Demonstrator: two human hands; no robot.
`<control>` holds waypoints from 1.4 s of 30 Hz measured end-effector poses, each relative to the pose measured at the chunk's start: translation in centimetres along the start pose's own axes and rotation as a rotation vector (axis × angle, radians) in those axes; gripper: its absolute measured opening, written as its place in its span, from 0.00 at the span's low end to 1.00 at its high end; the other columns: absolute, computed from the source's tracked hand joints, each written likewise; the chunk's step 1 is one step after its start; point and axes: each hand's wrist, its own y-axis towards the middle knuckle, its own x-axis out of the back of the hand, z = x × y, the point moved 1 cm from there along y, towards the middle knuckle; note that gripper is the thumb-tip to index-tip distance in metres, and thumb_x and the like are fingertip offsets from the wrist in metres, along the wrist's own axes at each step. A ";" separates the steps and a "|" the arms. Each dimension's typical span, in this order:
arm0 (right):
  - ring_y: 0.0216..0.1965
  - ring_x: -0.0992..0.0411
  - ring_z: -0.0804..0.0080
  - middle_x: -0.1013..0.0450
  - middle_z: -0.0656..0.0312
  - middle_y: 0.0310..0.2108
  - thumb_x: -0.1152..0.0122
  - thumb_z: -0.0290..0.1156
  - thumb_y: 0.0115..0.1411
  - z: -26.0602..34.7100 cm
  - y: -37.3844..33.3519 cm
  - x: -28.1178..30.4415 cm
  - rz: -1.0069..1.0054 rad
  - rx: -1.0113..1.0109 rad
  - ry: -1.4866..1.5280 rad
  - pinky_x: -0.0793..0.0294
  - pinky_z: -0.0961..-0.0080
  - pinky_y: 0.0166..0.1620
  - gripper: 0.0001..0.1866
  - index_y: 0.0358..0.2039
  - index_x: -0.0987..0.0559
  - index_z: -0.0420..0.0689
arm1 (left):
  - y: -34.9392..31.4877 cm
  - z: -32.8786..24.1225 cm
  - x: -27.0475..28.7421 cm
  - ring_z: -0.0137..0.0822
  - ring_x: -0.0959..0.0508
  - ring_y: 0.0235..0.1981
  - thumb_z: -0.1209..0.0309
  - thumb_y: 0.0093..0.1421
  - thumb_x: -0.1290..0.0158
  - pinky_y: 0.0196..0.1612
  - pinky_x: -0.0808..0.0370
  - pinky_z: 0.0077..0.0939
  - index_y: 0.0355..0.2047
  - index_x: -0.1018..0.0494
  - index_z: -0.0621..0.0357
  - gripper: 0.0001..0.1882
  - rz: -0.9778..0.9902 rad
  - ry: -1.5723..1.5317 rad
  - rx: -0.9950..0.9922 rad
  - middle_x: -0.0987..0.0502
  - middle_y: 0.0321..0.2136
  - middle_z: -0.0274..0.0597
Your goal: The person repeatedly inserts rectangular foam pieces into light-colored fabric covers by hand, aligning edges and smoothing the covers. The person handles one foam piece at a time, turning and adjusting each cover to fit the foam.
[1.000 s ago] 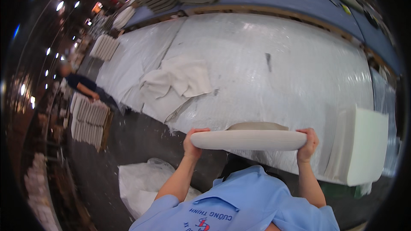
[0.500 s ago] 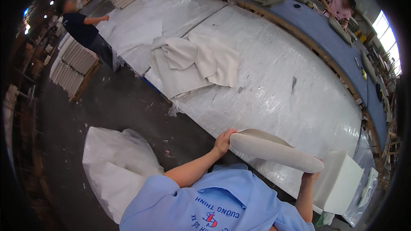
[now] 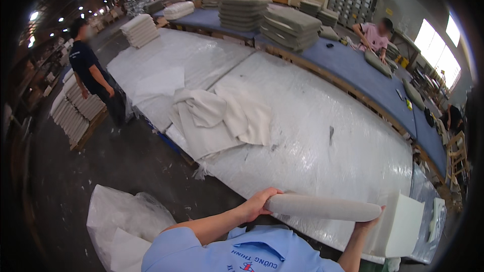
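Note:
Between my two hands is a light grey-beige seat cushion [image 3: 322, 207], held edge-on above the near side of a plastic-covered table [image 3: 302, 111]. My left hand [image 3: 259, 204] grips its left end, fingers closed round the corner. At the other end my right hand [image 3: 369, 223] holds the cushion from below, its fingers mostly hidden behind it. Right beside that hand stands a white foam slab [image 3: 405, 224]. Farther off to the left, a crumpled heap of beige fabric [image 3: 222, 121] lies on the table.
A clear plastic bag [image 3: 121, 221] with white material stands at the lower left. One person [image 3: 93, 73] stands at the table's left end; another, in pink [image 3: 375, 38], handles a cushion at the blue table [image 3: 343, 65]. Stacked grey cushions [image 3: 290, 27] rest there.
My view has tilted up. The cushion has turned more level, so its upper face no longer shows. The person at the left has lowered an arm from the table.

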 end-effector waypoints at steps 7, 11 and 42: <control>0.35 0.29 0.68 0.26 0.61 0.28 0.61 0.61 0.75 7.9 1.3 -8.4 0.304 0.471 -0.214 0.28 0.68 0.49 0.38 0.22 0.23 0.42 | 4.7 2.7 -2.2 0.38 0.34 0.64 0.52 0.73 0.57 0.63 0.34 0.49 0.67 0.31 0.50 0.28 0.074 0.255 0.092 0.29 0.63 0.38; 0.38 0.28 0.63 0.25 0.59 0.26 0.62 0.47 0.75 4.6 -0.2 -13.6 0.538 0.993 -0.496 0.36 0.57 0.62 0.31 0.21 0.23 0.42 | 7.4 4.3 -5.8 0.40 0.42 0.72 0.50 0.75 0.60 0.73 0.47 0.41 0.73 0.37 0.50 0.31 0.151 0.475 -0.016 0.36 0.71 0.35; 0.63 0.31 0.61 0.32 0.53 0.66 0.34 0.38 0.64 1.7 7.8 -8.9 0.215 0.521 -0.659 0.28 0.62 0.59 0.28 0.64 0.25 0.45 | 15.2 -0.5 -24.9 0.54 0.59 0.78 0.65 0.57 0.38 0.77 0.56 0.41 0.75 0.68 0.71 0.59 0.447 0.915 -0.600 0.60 0.75 0.65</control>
